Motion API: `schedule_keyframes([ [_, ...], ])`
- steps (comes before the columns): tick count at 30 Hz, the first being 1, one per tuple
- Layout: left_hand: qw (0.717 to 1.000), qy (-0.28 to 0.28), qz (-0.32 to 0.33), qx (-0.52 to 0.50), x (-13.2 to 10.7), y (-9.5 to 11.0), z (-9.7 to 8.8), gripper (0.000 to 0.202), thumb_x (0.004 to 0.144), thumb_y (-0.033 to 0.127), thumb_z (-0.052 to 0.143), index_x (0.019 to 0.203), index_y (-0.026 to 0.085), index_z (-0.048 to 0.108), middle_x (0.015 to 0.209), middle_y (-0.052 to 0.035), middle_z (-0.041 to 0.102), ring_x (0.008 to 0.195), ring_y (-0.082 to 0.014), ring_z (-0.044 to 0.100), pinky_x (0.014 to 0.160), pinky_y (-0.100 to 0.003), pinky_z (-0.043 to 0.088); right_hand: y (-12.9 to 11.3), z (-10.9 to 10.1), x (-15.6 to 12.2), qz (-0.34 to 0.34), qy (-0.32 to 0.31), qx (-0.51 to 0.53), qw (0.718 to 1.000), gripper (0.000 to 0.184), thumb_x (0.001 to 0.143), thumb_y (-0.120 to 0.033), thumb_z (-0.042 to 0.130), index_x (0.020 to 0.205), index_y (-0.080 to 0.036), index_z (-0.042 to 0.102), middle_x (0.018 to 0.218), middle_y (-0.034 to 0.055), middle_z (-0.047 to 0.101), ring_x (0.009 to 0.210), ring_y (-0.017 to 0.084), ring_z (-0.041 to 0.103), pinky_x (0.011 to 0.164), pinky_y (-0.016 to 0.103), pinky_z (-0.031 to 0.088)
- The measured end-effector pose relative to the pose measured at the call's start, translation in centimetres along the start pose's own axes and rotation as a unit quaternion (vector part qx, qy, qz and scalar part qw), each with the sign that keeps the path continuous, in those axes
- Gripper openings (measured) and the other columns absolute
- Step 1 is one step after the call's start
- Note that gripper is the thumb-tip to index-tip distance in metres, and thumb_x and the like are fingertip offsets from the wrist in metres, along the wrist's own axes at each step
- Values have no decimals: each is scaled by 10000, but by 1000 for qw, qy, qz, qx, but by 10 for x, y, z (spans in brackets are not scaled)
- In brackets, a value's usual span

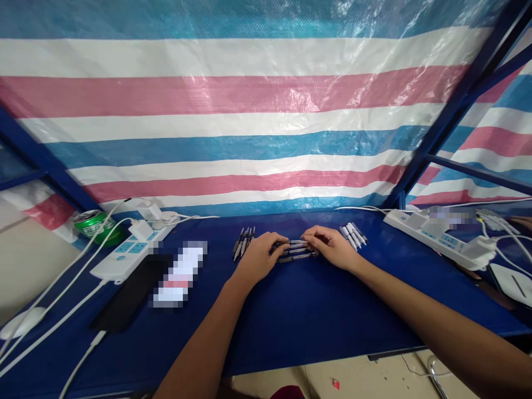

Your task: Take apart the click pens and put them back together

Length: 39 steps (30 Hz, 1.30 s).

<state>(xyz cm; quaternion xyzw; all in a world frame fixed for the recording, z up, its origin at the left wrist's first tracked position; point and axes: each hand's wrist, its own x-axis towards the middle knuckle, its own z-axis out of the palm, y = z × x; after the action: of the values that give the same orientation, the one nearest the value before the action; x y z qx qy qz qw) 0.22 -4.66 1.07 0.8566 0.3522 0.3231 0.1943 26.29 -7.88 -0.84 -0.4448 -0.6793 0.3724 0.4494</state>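
Note:
Several clear-barrelled pens (pixel 296 256) lie crosswise, side by side, in the middle of the blue tabletop. My left hand (pixel 258 256) has its thumb and fingers closed around their left ends. At the right ends my right hand (pixel 328 247) pinches the same pens, its fingers curled and partly hiding the tips. Just beyond my left hand lies a row of dark pens (pixel 243 243), pointing away from me. A group of white pens (pixel 353 236) rests close to my right hand, slightly slanted.
On the left are a white power strip (pixel 135 249) with plugs and cables, a green can (pixel 93 224), a black phone (pixel 131 293) and a blurred bright screen (pixel 180 274). Another power strip (pixel 440 238) stands at right. A striped plastic sheet (pixel 257 122) closes off the back.

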Motion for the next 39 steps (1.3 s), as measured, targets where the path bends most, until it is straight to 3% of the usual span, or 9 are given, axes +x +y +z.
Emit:
schedule_keyframes([
  [2, 1000, -3, 4, -1, 0, 0, 0, 159, 1030, 325, 642, 1118, 249, 750, 1016, -18, 768, 916, -197, 715, 881, -343, 552, -2, 0, 0, 3, -11, 16, 1000, 423, 919, -577, 743, 1175, -249, 670, 1041, 51, 727, 829, 190, 672, 729, 337, 581],
  [5, 1000, -5, 3, -4, -1, 0, 0, 142, 1021, 308, 654, 1113, 250, 746, 1006, -17, 763, 911, -195, 715, 875, -338, 556, -5, 0, 0, 28, -36, 28, 999, 405, 938, -585, 711, 1143, -237, 675, 947, 38, 727, 718, 164, 646, 652, 318, 564],
  [7, 1000, -5, 2, -7, -1, 0, 1, 132, 1015, 298, 661, 1107, 249, 742, 1011, -19, 763, 913, -195, 716, 875, -334, 560, -6, 0, 0, 27, -39, 26, 999, 382, 911, -575, 744, 1077, -236, 680, 953, 35, 725, 747, 168, 659, 667, 316, 570],
  [11, 1000, -3, 2, -16, -1, 1, 1, 123, 1019, 297, 655, 1099, 245, 732, 1022, -23, 765, 922, -193, 719, 876, -324, 568, -6, 2, -2, 17, -51, 15, 998, 352, 935, -532, 726, 1141, -250, 680, 976, 31, 732, 800, 182, 681, 692, 323, 576],
  [16, 1000, -4, 3, -17, -1, 3, 2, 115, 1012, 298, 660, 1086, 239, 726, 1029, -28, 768, 927, -197, 721, 862, -323, 567, -6, 1, -2, -13, -13, -42, 999, 290, 980, -515, 672, 1078, -248, 729, 1021, 49, 742, 883, 211, 691, 763, 350, 579],
  [22, 1000, -9, -10, 0, -2, 2, 2, 96, 1012, 281, 646, 1071, 237, 709, 1023, -22, 767, 928, -201, 720, 863, -342, 549, 1, -4, 1, -94, 22, -69, 993, 179, 928, -401, 756, 1034, -259, 732, 1093, 62, 707, 971, 222, 686, 851, 373, 572],
  [29, 998, 9, 49, 34, -2, -2, 2, 259, 1030, 218, 593, 1262, 256, 701, 1154, -38, 761, 1078, -229, 679, 1003, -406, 525, 0, -4, 0, -103, 51, -73, 991, 185, 947, -386, 740, 1094, -273, 724, 1121, 70, 708, 1009, 238, 697, 877, 397, 589],
  [35, 998, 28, 37, 50, 0, -9, 3, 231, 1018, 181, 583, 1186, 241, 729, 1168, -43, 764, 1124, -248, 672, 1054, -447, 505, 0, -5, 1, -78, 84, -33, 993, 289, 913, -469, 784, 1102, -260, 721, 1105, 74, 727, 977, 233, 713, 845, 385, 611],
  [39, 998, 49, 23, 37, 0, -11, 4, 200, 998, 173, 606, 1144, 240, 726, 1136, -45, 753, 1080, -231, 697, 1000, -408, 539, 0, -4, 1, -67, 112, -18, 991, 325, 893, -490, 808, 1095, -252, 716, 1031, 65, 727, 933, 225, 704, 837, 383, 602],
])
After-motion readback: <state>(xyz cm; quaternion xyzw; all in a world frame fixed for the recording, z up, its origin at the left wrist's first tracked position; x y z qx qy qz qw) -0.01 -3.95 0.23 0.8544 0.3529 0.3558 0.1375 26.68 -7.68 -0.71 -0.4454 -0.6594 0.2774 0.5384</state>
